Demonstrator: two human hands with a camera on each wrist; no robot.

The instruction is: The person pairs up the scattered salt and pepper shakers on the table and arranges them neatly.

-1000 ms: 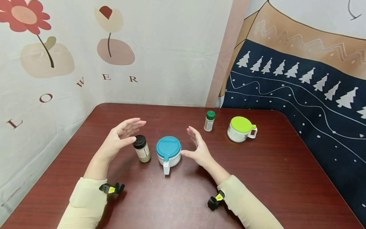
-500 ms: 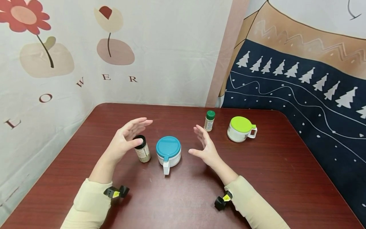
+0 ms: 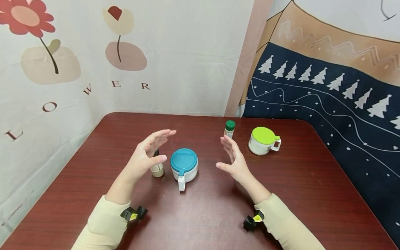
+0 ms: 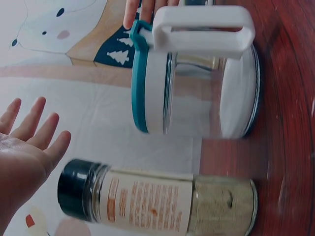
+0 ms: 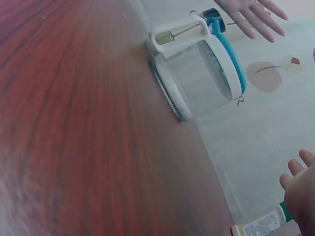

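Note:
My left hand (image 3: 146, 155) hovers with fingers extended in front of a spice jar (image 3: 157, 170), hiding most of its black cap from the head view. That jar, with a paper label and greenish powder, shows whole in the left wrist view (image 4: 157, 201). Between my hands stands a glass seasoning pot (image 3: 184, 161) with a blue lid, its white handle facing me. To its right my right hand (image 3: 235, 159) hangs in the air, fingers spread, touching nothing. Behind its fingertips is a small green-capped bottle (image 3: 229, 127), its lower part covered.
A second seasoning pot (image 3: 264, 139) with a lime-green lid and white handle stands at the right rear of the brown table (image 3: 200, 218). A printed cloth (image 3: 187, 69) hangs along the table's far edge.
Both hands have drifted to the right. My left hand now covers the spice jar's cap, and my right hand has moved away from the blue-lidded pot. The containers stay put.

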